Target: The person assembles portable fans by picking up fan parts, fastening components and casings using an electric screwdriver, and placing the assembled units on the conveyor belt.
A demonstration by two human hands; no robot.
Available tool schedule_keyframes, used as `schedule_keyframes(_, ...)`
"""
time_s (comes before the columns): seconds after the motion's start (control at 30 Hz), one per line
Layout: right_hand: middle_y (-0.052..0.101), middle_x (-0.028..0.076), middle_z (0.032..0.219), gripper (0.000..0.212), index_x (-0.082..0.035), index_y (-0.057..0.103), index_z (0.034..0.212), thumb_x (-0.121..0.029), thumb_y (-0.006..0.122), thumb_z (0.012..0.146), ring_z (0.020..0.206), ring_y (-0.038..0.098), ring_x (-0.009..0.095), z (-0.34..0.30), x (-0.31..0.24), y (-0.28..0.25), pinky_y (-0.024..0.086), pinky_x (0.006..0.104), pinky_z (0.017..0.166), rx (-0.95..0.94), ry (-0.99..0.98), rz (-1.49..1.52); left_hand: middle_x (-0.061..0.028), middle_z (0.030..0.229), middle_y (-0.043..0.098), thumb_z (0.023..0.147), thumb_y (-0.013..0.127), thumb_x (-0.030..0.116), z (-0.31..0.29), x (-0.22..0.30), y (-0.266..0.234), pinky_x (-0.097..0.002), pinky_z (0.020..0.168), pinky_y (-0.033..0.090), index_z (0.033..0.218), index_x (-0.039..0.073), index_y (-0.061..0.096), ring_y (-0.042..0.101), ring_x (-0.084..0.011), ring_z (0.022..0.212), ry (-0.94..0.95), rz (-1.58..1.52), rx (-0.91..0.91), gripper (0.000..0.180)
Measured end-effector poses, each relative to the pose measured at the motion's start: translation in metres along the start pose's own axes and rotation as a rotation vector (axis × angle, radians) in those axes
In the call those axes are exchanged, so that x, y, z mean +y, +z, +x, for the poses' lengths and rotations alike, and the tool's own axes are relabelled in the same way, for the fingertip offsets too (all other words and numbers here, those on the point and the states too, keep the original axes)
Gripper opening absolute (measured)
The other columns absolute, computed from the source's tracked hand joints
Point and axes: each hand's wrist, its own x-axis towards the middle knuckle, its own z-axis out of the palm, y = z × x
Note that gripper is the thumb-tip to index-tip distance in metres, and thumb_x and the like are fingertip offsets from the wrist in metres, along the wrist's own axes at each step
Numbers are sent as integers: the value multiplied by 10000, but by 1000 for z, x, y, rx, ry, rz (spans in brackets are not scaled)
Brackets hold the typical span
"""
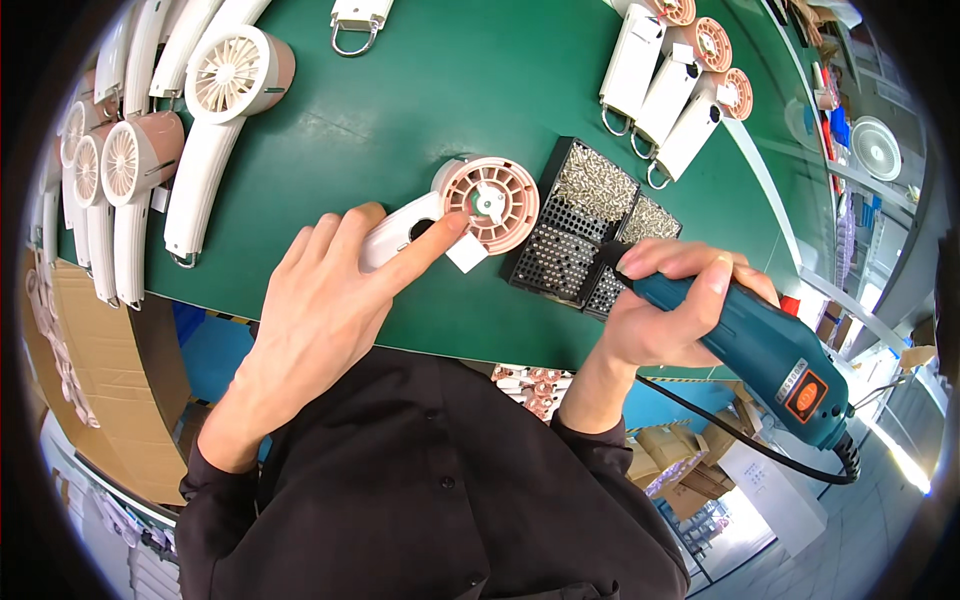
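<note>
Head view, at a green bench (330,125): my left hand (340,255) lies closed over the white handle of a handheld fan (490,203), one digit stretched to the rim of its pink head, the other fingertips hidden beneath. My right hand (685,315) is wrapped around a teal electric driver (770,345), thumb and fingers clamped on its barrel toward the black nose. The fan lies to the left of that nose and a little farther from my body, with the screw trays between them; my left hand is the nearer. The fan's long axis slants from the handle under my palm up to the right, its head ending just beside the left tray (566,160).

That tray carries a loose heap of silver screws (597,180) in its far part and a perforated plate (555,262) with filled holes in its near part. The right tray (678,228) is laid out alike, partly covered by my grip. The driver's nose is above the trays; whether it touches a screw, I cannot tell.
</note>
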Motion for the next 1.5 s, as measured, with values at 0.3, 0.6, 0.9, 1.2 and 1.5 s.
schedule_keyframes(0.3,434,104,622,191,-48,356,1110,-131,389,941,327,419,205,2,-32,3,410,339,296,17,-22,179,-130,1002,543,762,605,33,-6,-4,-1,-327,684,446,1341,301,524,518,-240,768,42,-33,-5,644)
schedule_keyframes(0.6,446,94,681,232,-69,430,1134,-184,345,952,370,408,191,-6,-59,36,385,339,341,-305,39,266,-140,1007,537,743,610,45,-6,-6,0,-326,674,445,1353,282,499,515,-235,782,97,-46,16,664)
schedule_keyframes(0.9,446,96,684,251,-55,395,1174,-179,311,972,372,413,198,-13,-53,42,395,332,339,-397,42,248,-150,1006,531,759,590,65,-8,-10,3,-318,664,446,1348,267,493,523,-235,764,112,-49,35,631)
schedule_keyframes(1.2,452,74,680,244,-98,433,1159,-189,298,978,363,406,178,-12,-60,45,383,322,337,-322,63,196,-152,1066,529,747,589,26,-8,-11,2,-326,672,459,1350,293,507,521,-236,770,113,-66,14,665)
schedule_keyframes(1.5,437,88,665,222,-68,415,1145,-171,313,976,355,394,179,-9,-62,48,367,319,329,-399,85,215,-179,1088,538,738,590,37,-13,-9,6,-297,634,442,1326,318,481,526,-214,736,142,-27,55,660)
